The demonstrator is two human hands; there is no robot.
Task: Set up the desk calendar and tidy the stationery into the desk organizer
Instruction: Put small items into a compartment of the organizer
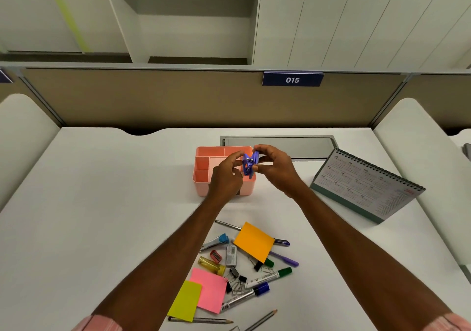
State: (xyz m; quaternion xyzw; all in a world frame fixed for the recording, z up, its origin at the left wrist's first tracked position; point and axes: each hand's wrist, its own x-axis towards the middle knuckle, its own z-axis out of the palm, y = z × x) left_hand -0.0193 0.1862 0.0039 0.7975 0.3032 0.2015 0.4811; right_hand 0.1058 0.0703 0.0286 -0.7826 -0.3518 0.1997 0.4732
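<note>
What worries me most is the blue staple remover (249, 165), or what looks like one. It hangs between two fingertip grips, and if one hand lets go before the other has a firm hold, it could twist and drop. From that height it might land in the wrong compartment or bounce off the rim of the pink organizer (219, 148) onto the desk (102, 203). My left hand (225, 177) pinches its left side with thumb and forefinger, the other fingers curled under. My right hand (274, 170) pinches the right side from above and below. Both grips are narrow, and neither palm is under the tool. Its sprung halves could also snap shut on a fingertip if I squeeze unevenly. The organizer sits directly under and just beyond the hands, and the left wrist hides its near wall. A careless downward push could shove it away. The desk calendar (367, 185) already stands upright well to the right of my right hand, near that forearm, so a wide pull back could tip it. The loose stationery lies back toward me between the forearms: the orange sticky pad (253, 241), markers (267, 276), binder clips (238, 276) and pencils. A dragged left arm could scatter it.
</note>
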